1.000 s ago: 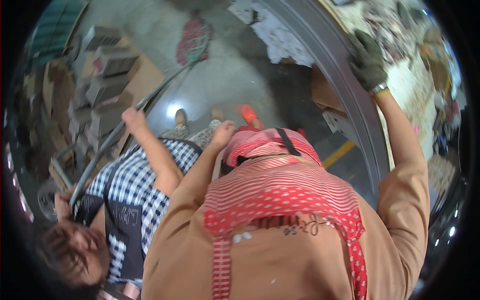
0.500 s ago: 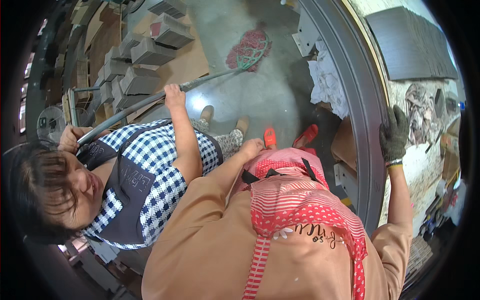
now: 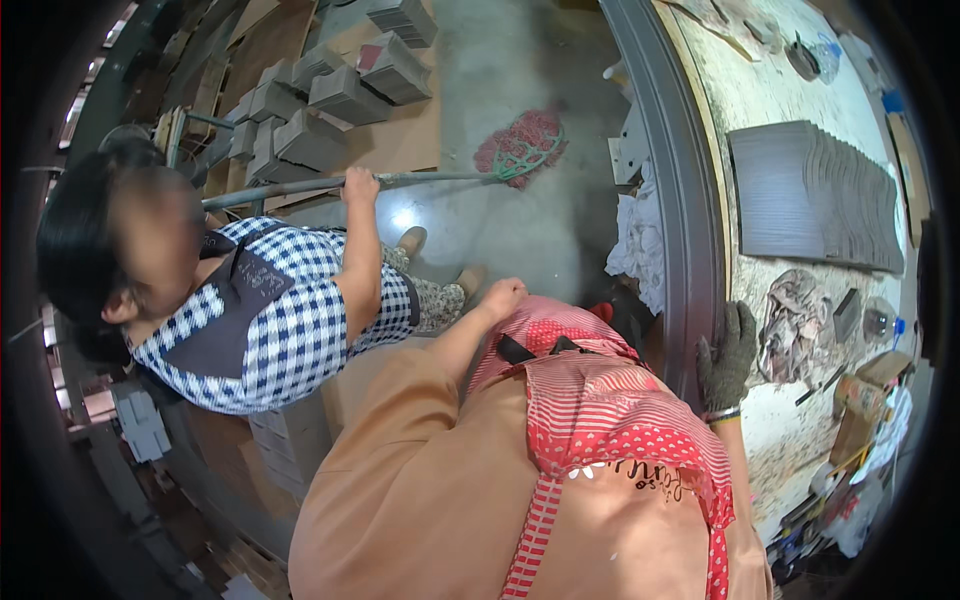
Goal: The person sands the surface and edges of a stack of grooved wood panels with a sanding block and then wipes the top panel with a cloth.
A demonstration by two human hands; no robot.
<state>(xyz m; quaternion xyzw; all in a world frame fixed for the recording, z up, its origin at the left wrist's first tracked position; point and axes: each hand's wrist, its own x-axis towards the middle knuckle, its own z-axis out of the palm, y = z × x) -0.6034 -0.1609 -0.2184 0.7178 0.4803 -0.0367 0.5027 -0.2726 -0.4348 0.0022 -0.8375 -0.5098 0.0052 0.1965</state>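
Observation:
My right hand (image 3: 728, 360), in a dark grey knitted glove, lies over the grey edge of the worktable (image 3: 690, 250) with its fingers stretched out. A crumpled, stained rag (image 3: 795, 325) is close beside it on the tabletop. My bare left hand (image 3: 505, 297) is curled at my waist, against the side of my red patterned apron (image 3: 590, 400). Its palm side is hidden, so whatever it may hold does not show. To my left, a co-worker in a blue-and-white checked apron grips the pole of a mop (image 3: 420, 178).
The mop's red strands and green frame (image 3: 520, 150) rest on the floor ahead. Stacks of grey cardboard pieces (image 3: 350, 95) stand on a brown sheet at the far left. A fanned pile of grey sheets (image 3: 810, 195) lies on the worktable, and white cloth (image 3: 640, 235) hangs below its edge.
My view has turned, and more of the worktable shows at the right. My gloved hand stays at the table edge, now nearer my body. The co-worker's head has turned away, and the mop pole lies more level.

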